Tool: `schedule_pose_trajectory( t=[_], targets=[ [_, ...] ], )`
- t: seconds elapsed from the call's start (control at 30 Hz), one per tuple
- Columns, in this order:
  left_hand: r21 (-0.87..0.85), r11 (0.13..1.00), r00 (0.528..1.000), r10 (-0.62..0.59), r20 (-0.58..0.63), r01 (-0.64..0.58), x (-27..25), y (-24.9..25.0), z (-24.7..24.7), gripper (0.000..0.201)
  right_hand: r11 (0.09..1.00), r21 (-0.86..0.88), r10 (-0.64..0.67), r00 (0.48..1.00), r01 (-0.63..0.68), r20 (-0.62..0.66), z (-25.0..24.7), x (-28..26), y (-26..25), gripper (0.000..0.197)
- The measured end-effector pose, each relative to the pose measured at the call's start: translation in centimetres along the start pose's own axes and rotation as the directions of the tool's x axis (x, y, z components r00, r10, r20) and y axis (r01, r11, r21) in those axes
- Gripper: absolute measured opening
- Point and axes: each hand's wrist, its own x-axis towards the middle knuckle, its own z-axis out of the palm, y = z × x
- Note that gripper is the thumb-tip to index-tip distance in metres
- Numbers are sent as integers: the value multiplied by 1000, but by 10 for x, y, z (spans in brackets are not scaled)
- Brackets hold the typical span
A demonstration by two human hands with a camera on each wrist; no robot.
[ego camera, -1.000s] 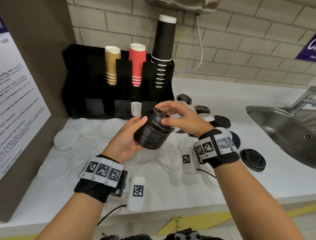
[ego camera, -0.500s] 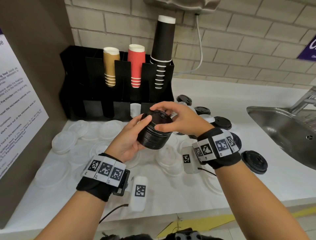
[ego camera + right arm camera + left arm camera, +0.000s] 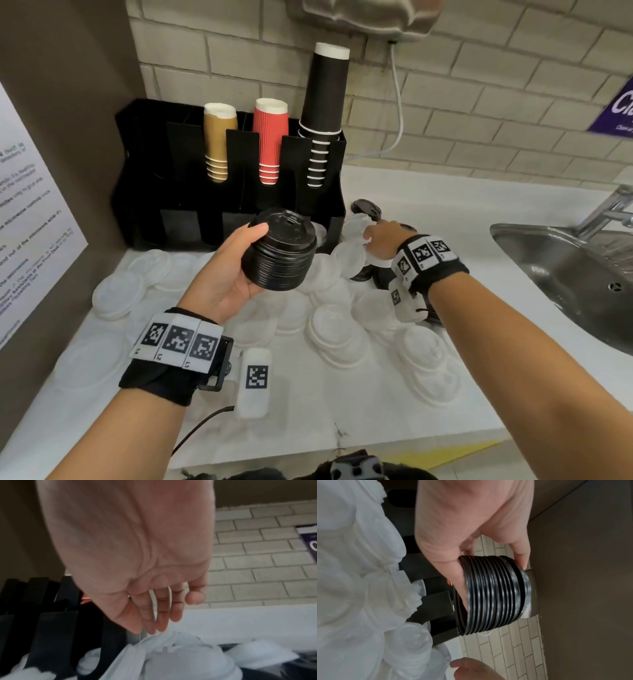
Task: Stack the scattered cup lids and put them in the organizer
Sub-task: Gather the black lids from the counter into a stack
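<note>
My left hand grips a thick stack of black cup lids above the counter, thumb on the top lid and fingers under the stack. The black organizer stands right behind it, with gold, red and black cup stacks in its slots. My right hand reaches over the lids lying right of the organizer. Its fingers are straight and hold nothing, their tips just above a white lid. A loose black lid lies just beyond it.
Many translucent white lids lie scattered over the white counter. More black lids sit half hidden under my right wrist. A steel sink lies to the right, a brown side panel with a notice to the left.
My right hand has let go of the black stack and moved right and back over the loose lids. The left hand now holds the stack alone, a little higher and closer to the organizer.
</note>
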Motion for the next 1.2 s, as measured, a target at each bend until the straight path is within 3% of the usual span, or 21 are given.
schedule_pose_trajectory(
  t=[0.1, 0.17, 0.27, 0.43, 0.63, 0.8, 0.9, 0.97, 1.03, 1.13, 1.2],
  targets=[
    [9, 1000, 1000, 10, 6, -10, 2, 2, -4, 58, 997, -19, -70, 998, 70, 5, 2, 7, -4, 40],
    [12, 1000, 1000, 21, 13, -21, 3, 4, -6, 60, 993, 67, -98, 995, 97, 16, -2, 13, -4, 41],
    [12, 999, 999, 31, 15, -31, 4, 6, -8, 57, 997, 73, 9, 1000, -9, 0, -6, 24, 1, 43],
    [20, 999, 999, 34, 26, -35, 6, 7, -13, 42, 990, 99, 98, 994, -102, 48, 9, 32, 23, 84],
    [17, 999, 999, 32, 29, -32, 8, 8, -15, 31, 973, 215, 82, 996, -85, 24, 9, 32, 35, 86],
    [-16, 1000, 999, 25, 44, -24, 12, 6, -14, 45, 874, 456, -178, 984, 168, -21, -10, 15, 15, 85],
    [-18, 1000, 998, 13, 61, -12, 13, 3, -11, 51, 819, 541, -164, 982, 191, -97, -16, 12, 12, 69],
    [-9, 1000, 997, 3, 76, -2, 13, 0, -11, 45, 896, 430, -57, 990, 109, -131, -16, 14, 25, 50],
    [-1, 1000, 996, -7, 85, 8, 12, -2, -11, 33, 972, 235, 43, 997, -27, -63, -8, 17, 42, 45],
    [13, 1000, 996, -15, 87, 14, 12, -3, -12, 25, 987, 126, 93, 992, -104, 88, 16, 18, 57, 59],
    [15, 1000, 996, -12, 87, 10, 12, -3, -13, 27, 987, 127, 87, 994, -95, 65, 31, 21, 60, 70]
  ],
)
